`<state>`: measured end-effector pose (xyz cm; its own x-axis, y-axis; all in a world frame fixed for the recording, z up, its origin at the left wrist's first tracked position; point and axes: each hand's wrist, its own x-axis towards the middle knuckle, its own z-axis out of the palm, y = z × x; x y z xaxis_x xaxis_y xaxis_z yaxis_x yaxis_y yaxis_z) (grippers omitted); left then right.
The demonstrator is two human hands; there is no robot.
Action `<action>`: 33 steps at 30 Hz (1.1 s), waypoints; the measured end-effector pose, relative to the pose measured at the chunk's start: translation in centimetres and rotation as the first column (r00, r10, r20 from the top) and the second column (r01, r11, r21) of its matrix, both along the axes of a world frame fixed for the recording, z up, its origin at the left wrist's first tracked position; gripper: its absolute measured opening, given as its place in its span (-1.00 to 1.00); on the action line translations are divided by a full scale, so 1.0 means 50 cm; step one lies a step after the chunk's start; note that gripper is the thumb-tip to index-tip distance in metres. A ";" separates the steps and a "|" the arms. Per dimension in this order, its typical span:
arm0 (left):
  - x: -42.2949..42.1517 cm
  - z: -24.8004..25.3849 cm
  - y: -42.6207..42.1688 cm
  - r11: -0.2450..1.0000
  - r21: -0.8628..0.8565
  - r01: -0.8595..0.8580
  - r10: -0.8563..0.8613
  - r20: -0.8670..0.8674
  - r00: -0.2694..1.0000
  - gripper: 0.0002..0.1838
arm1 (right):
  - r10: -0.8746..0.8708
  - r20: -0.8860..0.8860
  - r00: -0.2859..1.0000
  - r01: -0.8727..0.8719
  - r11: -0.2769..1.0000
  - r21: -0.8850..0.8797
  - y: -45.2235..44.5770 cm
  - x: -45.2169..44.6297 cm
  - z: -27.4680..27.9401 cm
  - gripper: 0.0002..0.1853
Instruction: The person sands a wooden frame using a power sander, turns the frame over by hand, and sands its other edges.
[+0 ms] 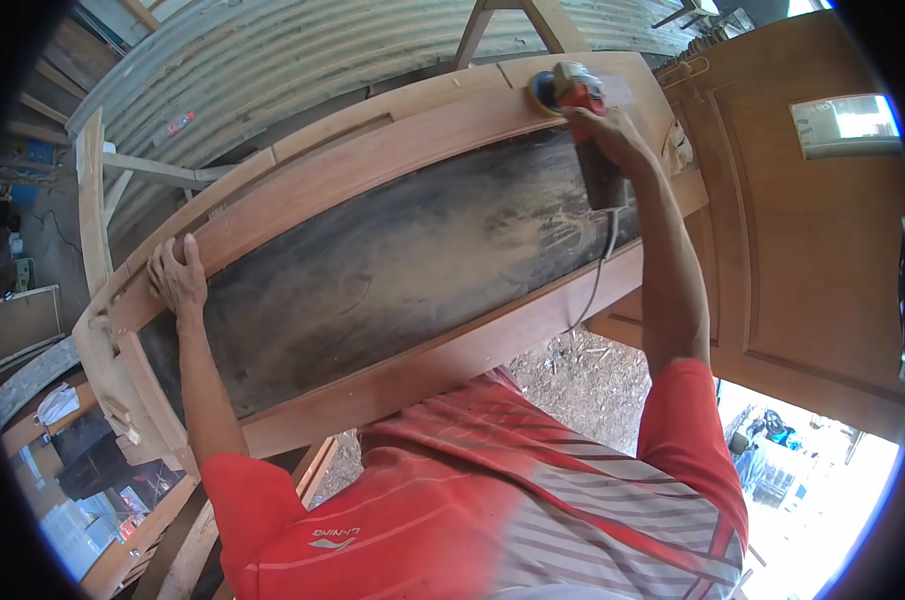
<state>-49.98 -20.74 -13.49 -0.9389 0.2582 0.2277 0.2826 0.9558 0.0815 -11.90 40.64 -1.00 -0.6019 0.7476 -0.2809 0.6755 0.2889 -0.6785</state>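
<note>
Right hand [612, 135] closed round the body of a corded power tool [600, 180], red and dark grey, at the far right part of a long wooden frame. Left hand [180, 278] laid on the far rail [332, 190] near its left end, thumb raised, fingers toward the outer edge; cannot tell whether it grips or only rests. Tool's head carries a round blue-edged disc [543, 93], seen nearly edge-on, over the far side of the frame; whether its face meets the wood, cannot tell. Cord [610, 240] drops from the tool's lower end, across the near rail [452, 345]. Between the two reddish rails, a long dark panel [322, 290], pale brown dust smeared over its middle, streaks and curved marks toward the right end. Lighter wood strip [432, 93] runs along the outside of the far rail, curving at the left. Both arms reach forward from a red shirt [372, 500] with grey striped front, close against the near side of the work. To the right, a brown panelled door [822, 260] with a small bright pane [845, 125]. Beyond the frame, corrugated metal sheeting [312, 60], a bottle [179, 124] with red on it lying there, and angled wooden legs [472, 38]. Below, ground [597, 385] strewn with pale litter.
</note>
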 end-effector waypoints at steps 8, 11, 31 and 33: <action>-0.002 -0.004 -0.004 0.997 0.032 0.074 -0.070 -0.111 0.991 -0.41 | -0.309 -0.022 0.951 0.303 0.943 -0.137 0.282 0.109 -0.041 -0.26; -0.008 -0.006 -0.001 0.994 0.048 0.095 -0.088 -0.124 0.988 -0.44 | -0.284 -0.035 0.958 0.281 0.957 -0.068 0.268 0.103 -0.028 -0.28; 0.013 0.011 0.019 0.955 0.260 0.141 -0.102 -0.157 0.982 -0.45 | -0.072 0.020 0.997 0.072 0.997 -0.032 0.028 -0.017 -0.027 -0.29; 0.020 0.018 0.022 0.874 0.448 0.188 -0.111 -0.192 0.975 -0.40 | -0.032 0.007 0.999 0.032 0.999 0.007 -0.074 -0.069 -0.015 -0.31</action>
